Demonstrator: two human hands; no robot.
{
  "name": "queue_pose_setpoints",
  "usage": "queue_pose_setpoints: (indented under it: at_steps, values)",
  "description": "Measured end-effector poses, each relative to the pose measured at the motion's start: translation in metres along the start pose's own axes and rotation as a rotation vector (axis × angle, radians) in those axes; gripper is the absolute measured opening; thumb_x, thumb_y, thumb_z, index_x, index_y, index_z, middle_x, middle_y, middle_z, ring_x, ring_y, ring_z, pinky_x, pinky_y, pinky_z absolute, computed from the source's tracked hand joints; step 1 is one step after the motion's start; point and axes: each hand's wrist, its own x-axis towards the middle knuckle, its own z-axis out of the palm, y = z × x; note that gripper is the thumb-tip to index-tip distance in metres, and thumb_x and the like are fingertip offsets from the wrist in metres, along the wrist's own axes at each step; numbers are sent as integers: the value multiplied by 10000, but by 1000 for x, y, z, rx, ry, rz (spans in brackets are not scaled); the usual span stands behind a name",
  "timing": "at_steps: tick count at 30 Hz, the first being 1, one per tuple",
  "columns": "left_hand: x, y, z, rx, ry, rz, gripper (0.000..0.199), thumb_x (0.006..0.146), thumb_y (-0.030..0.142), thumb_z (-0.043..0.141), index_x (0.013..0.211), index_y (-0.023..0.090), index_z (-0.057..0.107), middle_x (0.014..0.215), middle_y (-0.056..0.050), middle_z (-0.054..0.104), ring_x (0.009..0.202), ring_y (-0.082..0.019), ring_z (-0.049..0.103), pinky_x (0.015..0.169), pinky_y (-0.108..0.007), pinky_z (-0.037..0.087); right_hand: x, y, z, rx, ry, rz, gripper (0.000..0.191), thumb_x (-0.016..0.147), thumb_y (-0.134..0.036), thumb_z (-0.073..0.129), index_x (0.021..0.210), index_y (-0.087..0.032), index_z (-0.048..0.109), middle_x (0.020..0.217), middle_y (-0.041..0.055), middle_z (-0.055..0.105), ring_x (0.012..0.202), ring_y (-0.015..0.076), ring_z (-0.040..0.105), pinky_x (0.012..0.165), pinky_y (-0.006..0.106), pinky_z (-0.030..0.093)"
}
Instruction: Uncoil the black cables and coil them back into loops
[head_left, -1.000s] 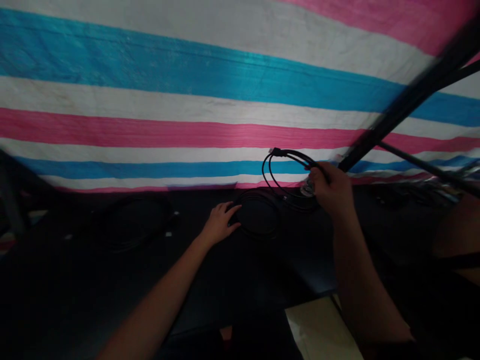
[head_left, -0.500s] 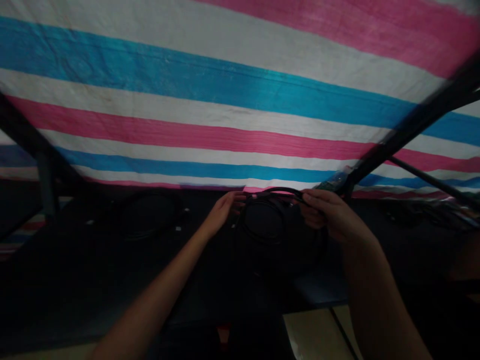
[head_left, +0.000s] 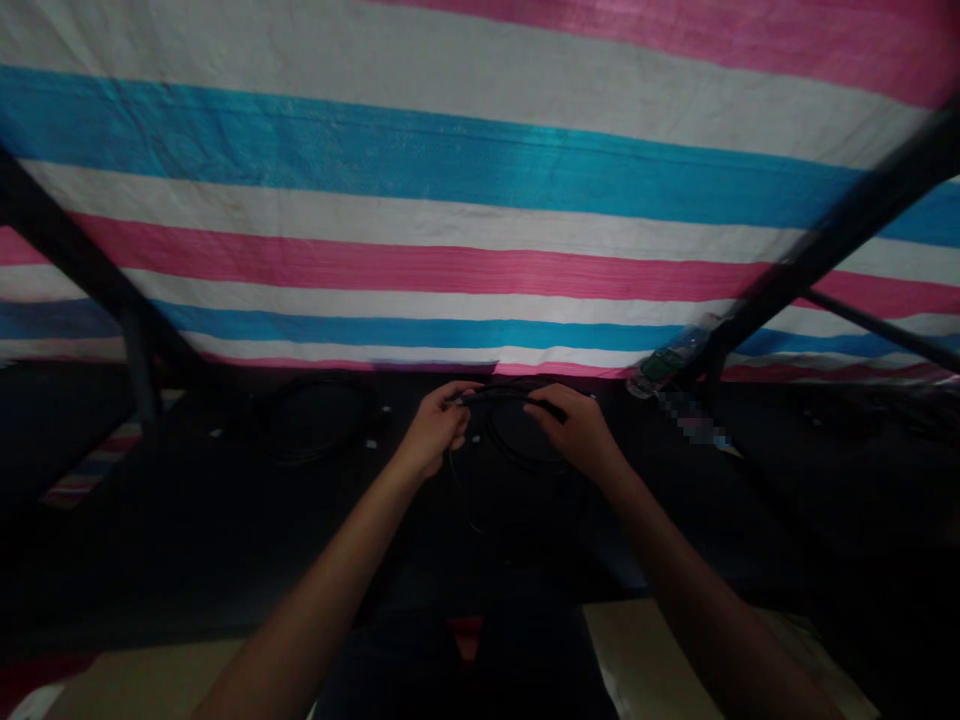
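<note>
Both grips are closed on a coiled black cable (head_left: 517, 430): the left hand (head_left: 435, 430) pinches its near-left edge, the right hand (head_left: 577, 432) clamps the top right, holding the coil just over the dark surface (head_left: 225, 520). It looks like the coil is being gathered, so the next move calls for steadying the loops. Dim light hides the cable's ends and another coil (head_left: 315, 430) to the left.

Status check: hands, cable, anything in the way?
Left hand and right hand both gripping the coiled black cable over the dark table. Second coil lies left, apart. Bottle right, clear of hands.
</note>
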Motion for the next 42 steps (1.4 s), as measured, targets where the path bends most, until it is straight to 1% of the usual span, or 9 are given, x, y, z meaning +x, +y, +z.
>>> queue_pose_setpoints:
  at_steps: [5,10,13,16,19,24,28,35,42]
  values:
    - [-8,-14,-16,6,115,4,294,855,356,638,1094,185,619,565,99,359,389,-31,273,383,-147,176,-6,6,6,5,123,-21,127,878,-281,623,878,-200,721,1022,103,724,960,237,670,888,400,519]
    - [-9,-40,-46,191,256,-45,280,894,294,569,1144,169,555,671,35,539,452,-80,472,415,-187,366,-1,5,1,218,269,186,257,913,-398,581,938,-188,726,619,16,627,594,169,603,579,301,488]
    - [-12,-41,-57,532,276,77,279,872,266,597,1126,151,600,945,-96,681,763,-194,669,663,-339,555,7,4,0,185,44,127,246,905,-375,569,931,-205,746,737,43,701,717,190,647,652,315,504]
    - [-23,-22,-49,754,393,425,292,934,311,526,1169,168,623,1240,-137,647,1135,-257,614,969,-429,496,10,-1,6,76,-224,26,233,912,-293,538,867,-218,755,899,56,753,850,203,673,780,338,498]
    - [-37,1,-23,912,252,627,337,999,374,411,1175,195,636,1187,-102,677,1102,-239,628,973,-397,480,9,-12,17,11,-375,-27,229,911,-248,535,835,-196,744,844,48,741,792,179,662,752,300,471]
    - [-43,16,-4,1252,-157,478,300,990,403,441,925,209,661,783,-56,674,714,-209,637,701,-299,463,7,-24,16,112,-405,33,187,881,-289,585,756,-170,656,686,4,633,641,127,564,593,241,393]
    - [-48,32,-52,1197,-283,373,284,961,387,465,869,218,675,761,-27,661,690,-181,602,675,-261,418,-5,-4,-17,336,-418,215,217,850,-390,648,829,-176,625,611,-47,523,510,83,437,473,210,303]
    - [-77,59,-161,1173,-260,54,310,872,475,546,736,248,707,729,-2,692,714,-194,624,691,-253,464,-37,35,-56,373,-380,415,261,782,-405,733,857,-158,696,558,-52,496,462,69,403,417,202,260]
    - [-90,14,-139,1439,-74,98,307,922,318,462,939,207,748,999,-106,738,879,-258,686,838,-360,507,-24,16,-32,425,-486,440,203,772,-351,730,782,-156,675,556,-57,497,418,38,327,373,181,197]
